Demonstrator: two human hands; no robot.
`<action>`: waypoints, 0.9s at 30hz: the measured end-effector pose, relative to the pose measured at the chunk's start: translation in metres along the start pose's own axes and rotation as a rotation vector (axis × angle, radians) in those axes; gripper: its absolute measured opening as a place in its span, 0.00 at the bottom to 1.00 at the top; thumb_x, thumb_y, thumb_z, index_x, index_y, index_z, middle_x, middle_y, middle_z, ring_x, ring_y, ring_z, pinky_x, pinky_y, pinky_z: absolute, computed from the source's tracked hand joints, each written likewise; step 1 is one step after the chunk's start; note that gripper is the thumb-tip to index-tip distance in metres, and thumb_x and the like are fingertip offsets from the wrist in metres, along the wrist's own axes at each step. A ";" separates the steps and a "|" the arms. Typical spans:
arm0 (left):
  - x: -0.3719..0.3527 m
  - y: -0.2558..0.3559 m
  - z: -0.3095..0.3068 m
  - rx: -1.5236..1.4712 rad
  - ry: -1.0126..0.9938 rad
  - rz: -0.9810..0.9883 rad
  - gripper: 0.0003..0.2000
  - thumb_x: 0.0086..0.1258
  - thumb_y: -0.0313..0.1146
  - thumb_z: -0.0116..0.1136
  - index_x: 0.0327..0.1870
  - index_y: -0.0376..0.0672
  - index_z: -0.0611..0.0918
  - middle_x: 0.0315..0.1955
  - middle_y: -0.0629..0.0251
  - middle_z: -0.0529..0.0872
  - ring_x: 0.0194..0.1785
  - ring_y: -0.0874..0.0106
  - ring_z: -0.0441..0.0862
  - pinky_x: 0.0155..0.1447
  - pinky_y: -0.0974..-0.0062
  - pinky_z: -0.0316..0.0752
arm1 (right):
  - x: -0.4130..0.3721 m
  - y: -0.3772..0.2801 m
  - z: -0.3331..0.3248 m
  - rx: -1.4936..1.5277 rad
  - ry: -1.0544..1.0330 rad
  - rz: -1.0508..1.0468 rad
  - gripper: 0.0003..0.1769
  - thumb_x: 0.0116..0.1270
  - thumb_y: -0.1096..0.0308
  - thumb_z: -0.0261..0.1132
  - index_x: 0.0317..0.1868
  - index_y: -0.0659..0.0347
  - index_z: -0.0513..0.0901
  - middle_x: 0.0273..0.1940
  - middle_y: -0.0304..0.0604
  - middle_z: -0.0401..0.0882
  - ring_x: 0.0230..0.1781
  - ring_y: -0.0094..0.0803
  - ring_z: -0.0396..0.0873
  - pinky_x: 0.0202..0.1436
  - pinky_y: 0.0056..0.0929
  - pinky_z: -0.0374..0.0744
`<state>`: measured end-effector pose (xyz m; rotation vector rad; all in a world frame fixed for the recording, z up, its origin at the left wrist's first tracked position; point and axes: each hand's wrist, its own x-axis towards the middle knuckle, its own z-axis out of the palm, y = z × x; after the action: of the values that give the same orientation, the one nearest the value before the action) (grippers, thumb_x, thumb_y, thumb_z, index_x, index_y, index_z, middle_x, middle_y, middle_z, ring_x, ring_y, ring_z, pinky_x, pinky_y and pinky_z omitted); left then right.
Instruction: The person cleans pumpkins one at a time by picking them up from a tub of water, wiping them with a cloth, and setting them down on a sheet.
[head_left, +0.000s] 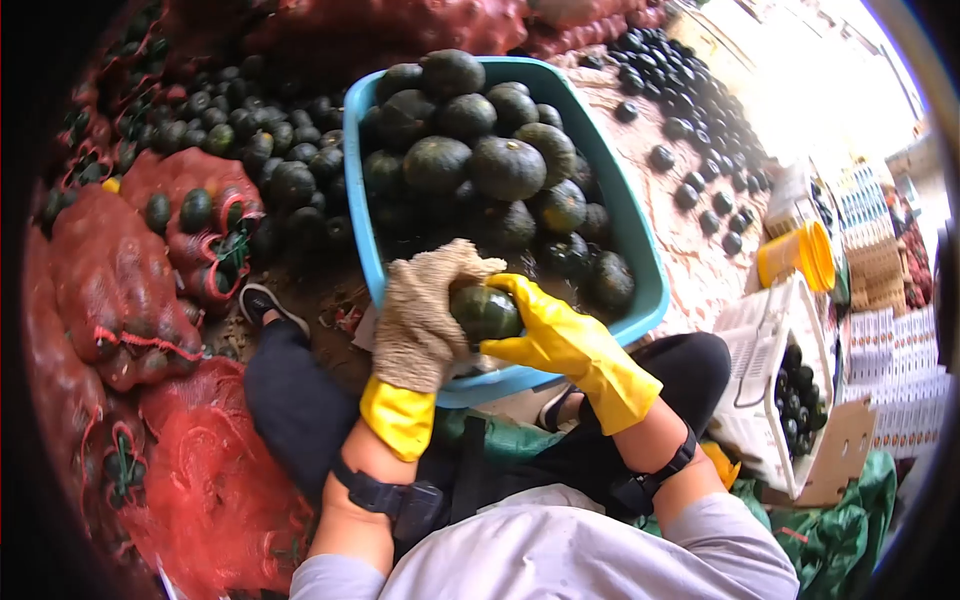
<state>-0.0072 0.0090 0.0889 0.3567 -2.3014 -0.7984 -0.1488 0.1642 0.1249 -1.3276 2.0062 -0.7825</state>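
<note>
A dark green pumpkin (484, 313) sits between my two hands over the near edge of a blue tub (655, 290). My left hand (425, 310) wears a tan cloth mitt over a yellow rubber glove and presses against the pumpkin's left side. On the other side, my right hand (555, 330), in a yellow rubber glove, has its thumb and fingers curved around it. More green pumpkins (508, 168) are heaped in the tub, and the lowest ones look wet. The palm side of the mitt is hidden.
Red mesh sacks (120, 270) of pumpkins crowd the left. Loose pumpkins (290, 185) lie behind them, and others spread over the floor at upper right. On the right stand a white crate (745, 350) with small dark pumpkins, a yellow bucket (790, 258) and stacked cartons (890, 340).
</note>
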 end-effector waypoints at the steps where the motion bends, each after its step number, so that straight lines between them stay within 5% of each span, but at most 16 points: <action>1: 0.003 0.011 -0.013 -0.046 -0.045 -0.025 0.31 0.49 0.35 0.85 0.60 0.49 0.89 0.56 0.59 0.93 0.60 0.57 0.91 0.66 0.61 0.82 | -0.002 0.007 0.003 0.067 -0.006 0.018 0.42 0.68 0.56 0.82 0.78 0.54 0.75 0.63 0.51 0.87 0.61 0.43 0.88 0.68 0.41 0.83; 4: -0.002 0.002 0.022 -0.589 0.051 -0.341 0.24 0.62 0.31 0.77 0.61 0.46 0.86 0.57 0.60 0.94 0.59 0.60 0.92 0.70 0.64 0.80 | 0.003 0.017 0.013 0.385 0.015 0.246 0.39 0.75 0.51 0.77 0.80 0.52 0.74 0.61 0.48 0.88 0.59 0.38 0.87 0.66 0.37 0.84; 5: -0.002 0.014 0.024 -0.347 0.065 -0.317 0.23 0.62 0.32 0.76 0.60 0.46 0.86 0.54 0.60 0.94 0.57 0.58 0.92 0.68 0.63 0.80 | 0.015 0.048 0.049 0.605 0.157 0.130 0.38 0.76 0.49 0.76 0.79 0.53 0.74 0.61 0.48 0.88 0.60 0.37 0.87 0.66 0.38 0.84; 7: 0.001 0.040 0.019 0.002 -0.004 -0.246 0.21 0.63 0.34 0.75 0.58 0.45 0.85 0.50 0.58 0.92 0.54 0.53 0.91 0.64 0.60 0.81 | 0.023 0.069 0.064 0.470 0.312 0.039 0.44 0.70 0.51 0.82 0.79 0.58 0.72 0.65 0.50 0.86 0.64 0.40 0.86 0.69 0.40 0.83; 10: 0.010 0.053 0.013 0.301 -0.256 -0.019 0.21 0.65 0.37 0.73 0.58 0.43 0.83 0.47 0.53 0.87 0.49 0.48 0.86 0.58 0.56 0.80 | -0.013 0.027 0.013 0.447 0.103 0.389 0.49 0.66 0.45 0.82 0.79 0.59 0.73 0.69 0.53 0.84 0.70 0.40 0.82 0.74 0.41 0.79; 12: -0.011 0.008 0.035 0.031 -0.194 -0.122 0.18 0.74 0.40 0.70 0.58 0.43 0.83 0.49 0.56 0.87 0.47 0.52 0.88 0.54 0.59 0.83 | -0.031 0.041 -0.001 0.562 0.286 0.432 0.50 0.65 0.42 0.81 0.80 0.60 0.73 0.70 0.51 0.84 0.70 0.40 0.82 0.75 0.40 0.78; 14: -0.021 -0.018 0.056 -0.650 -0.119 -0.566 0.22 0.85 0.51 0.50 0.65 0.43 0.81 0.49 0.55 0.89 0.45 0.55 0.89 0.51 0.59 0.87 | -0.046 0.087 -0.022 1.238 0.682 0.098 0.39 0.73 0.52 0.79 0.78 0.56 0.78 0.66 0.43 0.86 0.66 0.35 0.84 0.70 0.41 0.81; 16: -0.011 -0.011 0.051 -1.399 0.000 -1.103 0.32 0.92 0.59 0.34 0.75 0.39 0.76 0.47 0.52 0.90 0.43 0.61 0.89 0.49 0.63 0.91 | -0.093 0.104 -0.090 1.558 1.131 0.051 0.28 0.75 0.56 0.78 0.70 0.55 0.84 0.62 0.44 0.89 0.61 0.35 0.87 0.64 0.38 0.87; 18: -0.012 -0.028 0.059 -1.432 0.001 -1.039 0.33 0.92 0.58 0.36 0.78 0.36 0.72 0.51 0.50 0.89 0.45 0.65 0.88 0.46 0.69 0.90 | -0.127 0.155 -0.139 1.741 1.836 -0.331 0.25 0.76 0.53 0.79 0.64 0.58 0.87 0.64 0.46 0.89 0.64 0.39 0.88 0.69 0.40 0.91; 19: -0.013 -0.031 0.063 -1.413 0.018 -1.028 0.33 0.92 0.58 0.36 0.78 0.36 0.72 0.51 0.50 0.89 0.44 0.66 0.88 0.46 0.71 0.89 | -0.150 0.176 -0.147 1.725 1.864 -0.534 0.24 0.76 0.55 0.78 0.65 0.58 0.86 0.64 0.47 0.89 0.65 0.40 0.88 0.69 0.38 0.91; 20: -0.014 -0.032 0.067 -1.395 0.041 -1.016 0.33 0.92 0.57 0.37 0.78 0.35 0.72 0.51 0.50 0.89 0.44 0.67 0.88 0.46 0.73 0.89 | -0.160 0.196 -0.151 1.702 1.876 -0.737 0.24 0.77 0.56 0.78 0.66 0.57 0.85 0.65 0.47 0.88 0.65 0.40 0.88 0.70 0.36 0.90; 21: -0.020 -0.038 0.071 -1.369 0.070 -1.009 0.32 0.93 0.56 0.37 0.78 0.35 0.72 0.50 0.50 0.89 0.44 0.68 0.88 0.45 0.75 0.89 | -0.142 0.185 -0.150 1.436 1.857 -0.652 0.24 0.79 0.57 0.76 0.68 0.57 0.84 0.67 0.46 0.86 0.66 0.40 0.87 0.71 0.36 0.89; 22: -0.036 -0.086 0.083 -1.318 -0.178 -0.664 0.34 0.92 0.58 0.32 0.78 0.35 0.69 0.55 0.50 0.87 0.50 0.67 0.84 0.57 0.69 0.85 | -0.115 0.173 -0.144 1.190 1.809 -0.558 0.24 0.81 0.58 0.74 0.70 0.57 0.82 0.68 0.46 0.85 0.66 0.39 0.87 0.72 0.35 0.87; 24: -0.035 -0.060 0.075 -1.187 -0.099 -0.683 0.28 0.93 0.48 0.39 0.77 0.32 0.70 0.54 0.52 0.87 0.49 0.68 0.85 0.53 0.74 0.84 | -0.079 0.149 -0.117 1.155 1.046 -0.389 0.27 0.83 0.62 0.70 0.77 0.57 0.78 0.70 0.45 0.84 0.68 0.39 0.85 0.73 0.38 0.82; 26: -0.033 -0.051 0.076 -1.144 -0.016 -0.702 0.27 0.94 0.47 0.40 0.76 0.29 0.73 0.52 0.50 0.88 0.45 0.68 0.87 0.45 0.78 0.85 | -0.046 0.101 -0.099 0.361 0.671 0.156 0.31 0.78 0.58 0.74 0.77 0.57 0.80 0.70 0.49 0.84 0.70 0.43 0.84 0.73 0.40 0.81; 27: -0.027 -0.038 0.071 -1.062 0.011 -0.736 0.23 0.90 0.36 0.47 0.77 0.28 0.73 0.54 0.53 0.88 0.48 0.69 0.87 0.49 0.78 0.84 | -0.023 0.118 -0.086 -0.001 0.535 0.183 0.35 0.73 0.54 0.76 0.76 0.58 0.80 0.70 0.52 0.84 0.71 0.46 0.83 0.74 0.40 0.81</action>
<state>-0.0335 0.0233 0.0101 0.6815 -1.3837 -2.1800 -0.2750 0.2366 0.0959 -0.9795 2.4927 -1.1352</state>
